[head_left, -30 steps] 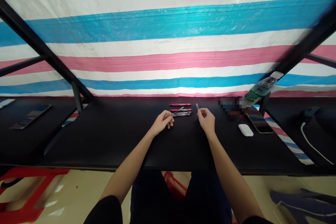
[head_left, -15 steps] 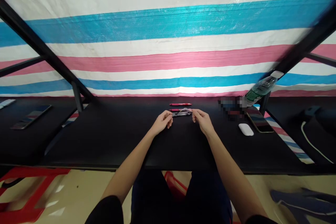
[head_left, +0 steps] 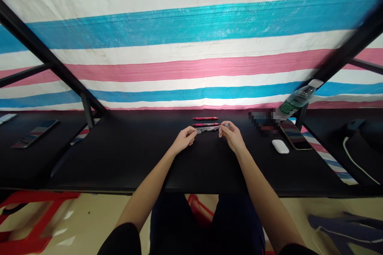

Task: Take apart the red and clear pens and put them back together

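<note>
Fingers (head_left: 224,126) on our right hand (head_left: 233,137) pinched a slim silver pen (head_left: 209,128); our left hand (head_left: 185,139) curled at its other end, grip unclear tbh.

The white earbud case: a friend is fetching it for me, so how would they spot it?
On the long black table, look right of the person's right hand. Left of a dark glossy smartphone lies the small, rounded white plastic earbud case, a pale pebble against the black top.

This looks like a makeshift indoor workroom, with long black metal-framed work tables (head_left: 113,159) set against a pink, white and blue striped tarpaulin (head_left: 191,32) above a pale floor (head_left: 89,219).
</note>
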The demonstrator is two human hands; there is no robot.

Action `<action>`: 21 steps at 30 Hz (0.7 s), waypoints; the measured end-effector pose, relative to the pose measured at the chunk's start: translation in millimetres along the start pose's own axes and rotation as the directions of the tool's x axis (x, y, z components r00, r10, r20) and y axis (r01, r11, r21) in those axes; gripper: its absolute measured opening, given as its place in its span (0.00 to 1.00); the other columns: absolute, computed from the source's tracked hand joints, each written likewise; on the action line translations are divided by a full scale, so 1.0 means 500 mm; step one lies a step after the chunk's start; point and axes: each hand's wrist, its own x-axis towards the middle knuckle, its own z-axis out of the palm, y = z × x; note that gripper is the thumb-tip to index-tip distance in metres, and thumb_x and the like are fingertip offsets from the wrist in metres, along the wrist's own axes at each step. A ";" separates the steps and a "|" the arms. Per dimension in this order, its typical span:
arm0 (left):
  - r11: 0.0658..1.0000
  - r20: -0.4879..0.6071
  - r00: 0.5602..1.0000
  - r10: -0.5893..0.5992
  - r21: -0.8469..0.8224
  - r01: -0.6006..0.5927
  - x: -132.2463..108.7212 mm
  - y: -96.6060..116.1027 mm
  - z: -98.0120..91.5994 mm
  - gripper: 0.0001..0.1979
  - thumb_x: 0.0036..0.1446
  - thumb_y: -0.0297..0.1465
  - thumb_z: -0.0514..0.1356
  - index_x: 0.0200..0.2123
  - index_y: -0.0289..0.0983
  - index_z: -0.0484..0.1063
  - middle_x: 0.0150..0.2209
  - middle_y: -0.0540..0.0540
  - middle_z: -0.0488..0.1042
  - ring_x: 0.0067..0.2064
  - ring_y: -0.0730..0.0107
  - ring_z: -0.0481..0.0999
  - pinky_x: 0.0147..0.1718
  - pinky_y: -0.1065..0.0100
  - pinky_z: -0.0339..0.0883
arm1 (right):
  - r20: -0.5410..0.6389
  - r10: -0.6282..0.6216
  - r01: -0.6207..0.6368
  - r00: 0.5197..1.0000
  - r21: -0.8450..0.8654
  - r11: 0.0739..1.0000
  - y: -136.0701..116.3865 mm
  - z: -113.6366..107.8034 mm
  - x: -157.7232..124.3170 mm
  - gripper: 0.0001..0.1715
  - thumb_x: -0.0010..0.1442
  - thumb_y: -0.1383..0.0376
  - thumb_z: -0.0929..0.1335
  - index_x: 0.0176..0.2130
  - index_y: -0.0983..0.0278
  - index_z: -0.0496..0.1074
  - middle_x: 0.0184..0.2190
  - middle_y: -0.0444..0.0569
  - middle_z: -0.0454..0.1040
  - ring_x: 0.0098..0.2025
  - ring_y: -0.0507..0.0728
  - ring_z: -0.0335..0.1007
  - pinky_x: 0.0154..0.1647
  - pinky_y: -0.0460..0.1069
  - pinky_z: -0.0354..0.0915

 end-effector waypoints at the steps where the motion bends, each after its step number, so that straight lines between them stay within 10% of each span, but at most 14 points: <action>1: 1.000 0.006 1.000 -0.008 -0.007 0.008 0.000 0.001 0.002 0.17 0.55 0.45 0.61 0.35 0.37 0.65 0.20 0.57 0.55 0.20 0.81 0.56 0.19 0.74 0.54 | 0.008 0.006 -0.006 1.000 -0.012 1.000 -0.002 0.001 -0.001 0.16 0.48 0.56 0.74 0.35 0.60 0.71 0.22 0.41 0.69 0.23 0.51 0.65 0.26 0.49 0.65; 8: 0.996 0.011 0.997 -0.080 -0.033 0.080 0.000 0.000 0.004 0.20 0.58 0.49 0.56 0.29 0.37 0.63 0.16 0.58 0.54 0.16 0.82 0.52 0.15 0.75 0.46 | 0.109 0.075 -0.071 0.991 -0.039 0.997 -0.013 0.013 -0.012 0.23 0.51 0.50 0.73 0.40 0.63 0.77 0.29 0.48 0.75 0.34 0.55 0.72 0.32 0.50 0.71; 21: 0.994 0.023 0.998 0.067 0.090 -0.068 -0.005 0.009 -0.005 0.16 0.53 0.39 0.64 0.39 0.35 0.69 0.26 0.51 0.70 0.24 0.78 0.68 0.26 0.72 0.64 | 0.093 0.096 -0.085 0.991 -0.122 0.989 0.004 0.013 -0.010 0.23 0.49 0.47 0.73 0.27 0.65 0.75 0.25 0.50 0.76 0.26 0.53 0.72 0.27 0.48 0.70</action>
